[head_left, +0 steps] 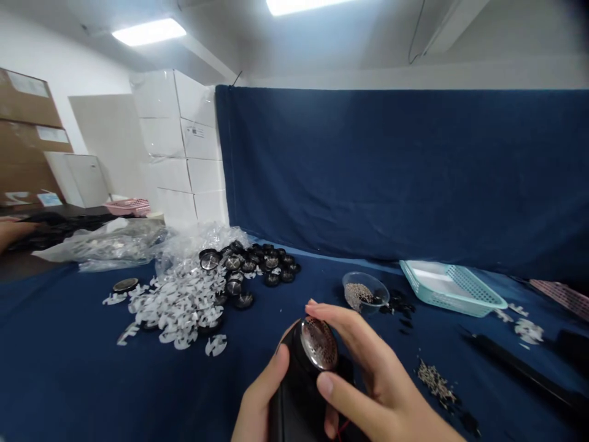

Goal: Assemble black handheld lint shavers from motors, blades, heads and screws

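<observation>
In front of me is a black housing [291,402] with a shiny round perforated cap [318,344] tilted at its top. My left hand [262,393] is closed around the housing's left side, thumb near the upper edge. From the right, my right hand [368,362] grips the cap's rim, its fingers on the far side and its thumb on the near edge. Part of the housing is hidden behind this hand, and a thin red wire [343,428] shows below it.
White plastic pieces [184,301] are heaped at left beside black round parts [248,265]. A clear bowl [380,288] of small metal parts and a turquoise basket [460,301] stand right. Loose screws [435,380] lie near a black tool [524,368]. Another person's hand [13,232] shows far left.
</observation>
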`<action>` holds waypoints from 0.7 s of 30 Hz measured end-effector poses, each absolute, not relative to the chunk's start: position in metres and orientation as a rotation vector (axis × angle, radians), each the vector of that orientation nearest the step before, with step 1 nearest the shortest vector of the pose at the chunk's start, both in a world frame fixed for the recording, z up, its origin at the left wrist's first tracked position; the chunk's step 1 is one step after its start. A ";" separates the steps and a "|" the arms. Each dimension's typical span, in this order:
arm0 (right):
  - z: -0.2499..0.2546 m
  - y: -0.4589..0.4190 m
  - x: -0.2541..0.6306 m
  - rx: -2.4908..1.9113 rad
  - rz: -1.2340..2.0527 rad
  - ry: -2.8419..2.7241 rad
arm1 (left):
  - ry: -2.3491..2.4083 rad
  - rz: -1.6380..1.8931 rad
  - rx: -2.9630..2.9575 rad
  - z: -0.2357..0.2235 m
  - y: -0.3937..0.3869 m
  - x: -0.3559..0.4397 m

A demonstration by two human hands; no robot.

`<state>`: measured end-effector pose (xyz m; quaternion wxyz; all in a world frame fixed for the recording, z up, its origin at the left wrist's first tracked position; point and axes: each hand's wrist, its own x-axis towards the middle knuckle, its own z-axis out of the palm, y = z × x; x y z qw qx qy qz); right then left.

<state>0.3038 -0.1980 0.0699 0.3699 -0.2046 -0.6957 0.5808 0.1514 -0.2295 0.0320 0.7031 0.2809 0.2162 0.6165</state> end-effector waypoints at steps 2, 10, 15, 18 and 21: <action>0.084 -0.198 0.318 -0.512 1.314 -2.002 | 0.559 1.390 0.614 0.039 -0.238 0.159; 0.141 -0.198 0.344 -0.146 0.386 -2.814 | 0.663 1.219 0.621 0.052 -0.259 0.159; 0.120 -0.205 0.335 -0.339 0.393 -2.609 | 0.716 1.214 0.667 0.049 -0.267 0.157; 0.091 -0.206 0.324 -0.891 0.942 -2.181 | 0.862 1.356 0.774 0.047 -0.268 0.162; 0.079 -0.203 0.322 -0.919 1.218 -2.020 | 0.913 1.426 0.756 0.049 -0.266 0.167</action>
